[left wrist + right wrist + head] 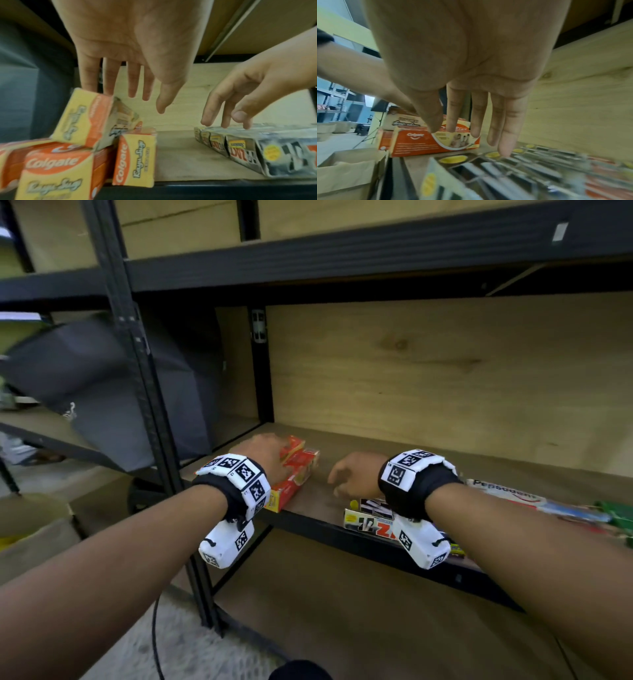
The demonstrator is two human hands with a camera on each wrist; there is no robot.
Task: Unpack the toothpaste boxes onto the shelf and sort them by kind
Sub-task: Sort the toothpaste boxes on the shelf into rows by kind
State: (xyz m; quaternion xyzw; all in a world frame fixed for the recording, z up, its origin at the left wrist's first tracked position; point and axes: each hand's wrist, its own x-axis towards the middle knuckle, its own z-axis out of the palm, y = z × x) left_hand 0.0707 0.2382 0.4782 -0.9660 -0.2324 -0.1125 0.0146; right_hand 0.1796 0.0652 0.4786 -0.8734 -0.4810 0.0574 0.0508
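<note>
left hand [130, 40]: over the Colgate boxes [72, 146], fingers straight and spread wide, holding nothing; little finger tip goes behind the tilted top box, contact can't tell
right hand [464, 65]: above the Zact boxes [254, 146], fingers loose and pointing down; in the left wrist view the fingertips [224, 125] touch the row's top edge, no grip
Colgate boxes: orange-yellow, left end of the shelf [445, 460]; several stacked, one leaning tilted on top, one standing on end just beside the pile at the shelf's front edge
Zact boxes: silver-black-red, laid side by side in a row at the front edge, right of the Colgate pile, bare shelf board between the two groups
Pepsodent box [507, 494]: white, lying flat further right, partly hidden by the right forearm
green box [616, 515]: far right edge, blurred, brand can't tell
paper bag [349, 174]: brown, open, below the shelf's left end
</note>
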